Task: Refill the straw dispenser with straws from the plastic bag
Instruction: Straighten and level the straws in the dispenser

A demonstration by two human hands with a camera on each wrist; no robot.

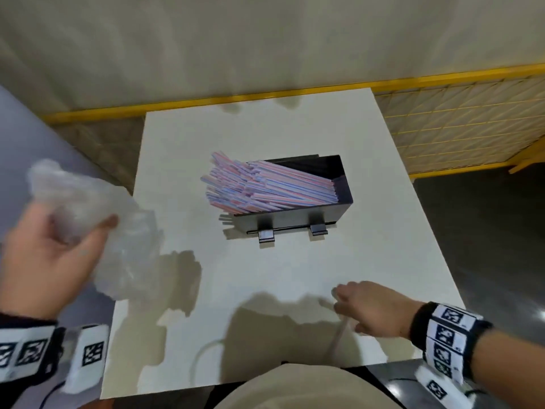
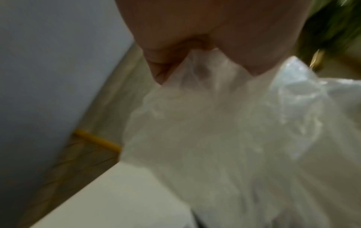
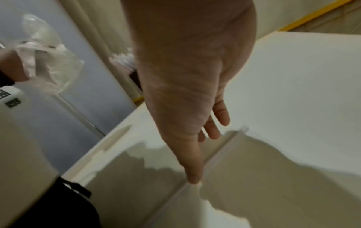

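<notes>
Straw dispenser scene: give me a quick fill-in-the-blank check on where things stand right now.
1. The left hand grips the crumpled plastic ____.
2. The striped straws lie piled in the black ____.
3. The right hand reaches down to a single loose ____ lying on the table.
4. The straws stick out past the dispenser's ____ end, seen from the head view.

Missing words: bag; dispenser; straw; left

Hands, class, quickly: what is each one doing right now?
Left hand: fingers gripping the crumpled plastic bag.
Right hand: open, fingers straight, reaching down to a loose straw on the table.
</notes>
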